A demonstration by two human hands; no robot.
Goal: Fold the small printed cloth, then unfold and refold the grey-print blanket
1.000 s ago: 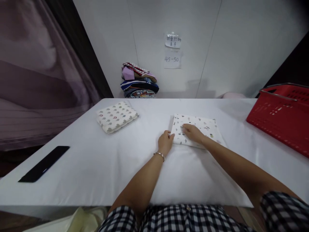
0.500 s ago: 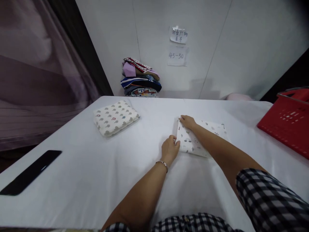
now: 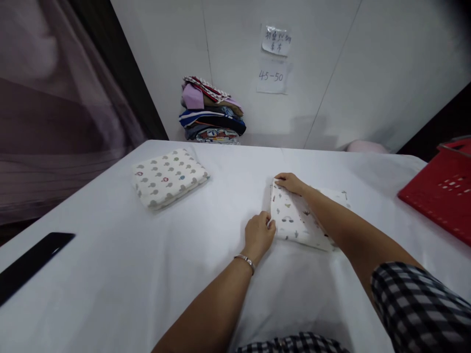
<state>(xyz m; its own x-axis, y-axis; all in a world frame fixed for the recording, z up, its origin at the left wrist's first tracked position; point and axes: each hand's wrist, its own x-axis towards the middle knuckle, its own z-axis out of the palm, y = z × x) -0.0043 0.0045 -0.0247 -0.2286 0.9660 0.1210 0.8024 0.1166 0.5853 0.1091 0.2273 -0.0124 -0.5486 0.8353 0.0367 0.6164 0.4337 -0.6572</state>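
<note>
A folded white cloth (image 3: 292, 223) printed with small cacti and rainbows lies flat on the white table (image 3: 206, 264). At its near left corner, my left hand (image 3: 259, 232) is closed, with thumb and fingers pinching the edge. My right hand (image 3: 290, 183) grips the far left corner, its fingers curled over the edge; its forearm crosses above the cloth and covers part of the right side. Another folded white cloth (image 3: 171, 179), with grey, red and blue motifs, rests to the left, apart from both hands.
A black flat object (image 3: 33, 262) lies at the table's left edge. On the right stands a red plastic basket (image 3: 441, 191). Behind the table's far edge, a stack of folded fabrics (image 3: 213, 113) leans near the wall, below two paper signs (image 3: 274, 59).
The view has shifted slightly. Both hands stay at the cloth's left corners, and the cloth's left edge looks a little straighter and its print shows more fully.
</note>
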